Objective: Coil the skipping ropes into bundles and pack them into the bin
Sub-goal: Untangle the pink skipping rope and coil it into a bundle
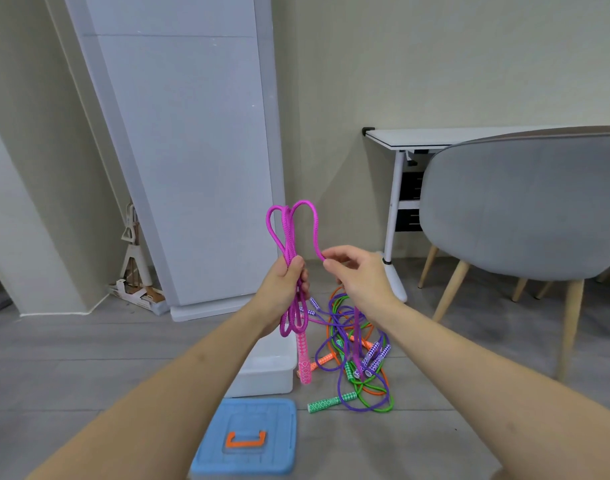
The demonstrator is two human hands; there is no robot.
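A magenta skipping rope (289, 233) is folded into loops that stand above my left hand (286, 282), which is closed around the middle of the bundle. More loops and a pink patterned handle (303, 362) hang below that fist. My right hand (355, 271) pinches the rope's free strand beside the loops; that strand drops behind the hand toward the floor. On the floor lies a tangle of purple, green and orange ropes (355, 358) with patterned handles. The white bin (272, 368) stands open just left of the tangle, partly hidden by my left forearm.
The bin's blue lid (248, 438) with an orange latch lies on the floor in front of the bin. A grey chair (525, 209) on wooden legs and a white desk (435, 136) stand to the right. A large white panel (192, 150) leans on the wall behind.
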